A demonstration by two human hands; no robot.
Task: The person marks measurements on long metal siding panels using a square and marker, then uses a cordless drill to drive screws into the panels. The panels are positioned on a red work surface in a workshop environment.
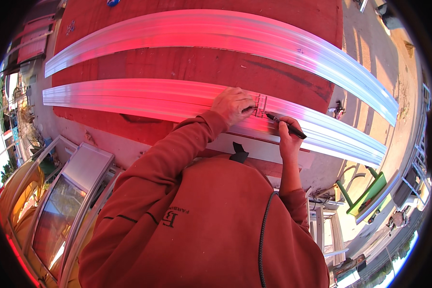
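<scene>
Two long, shiny metal profiles lie across a red surface (153,62), the far profile (187,31) and the near profile (129,96). Over the middle of the near one, my left hand (233,105) has its fingers bent and pinched around a small metal piece (260,104); its exact kind I cannot make out. My right hand (289,139) grips a black marker pen (293,128) from the right side. The pen's tip points left, close beside the small piece; whether it touches the metal I cannot tell.
At lower left stands a metal-framed glazed panel (62,211). A green metal stand (369,194) is at the right, with pale bars (338,235) below it. Both profiles extend past the red surface's right edge, over the ground.
</scene>
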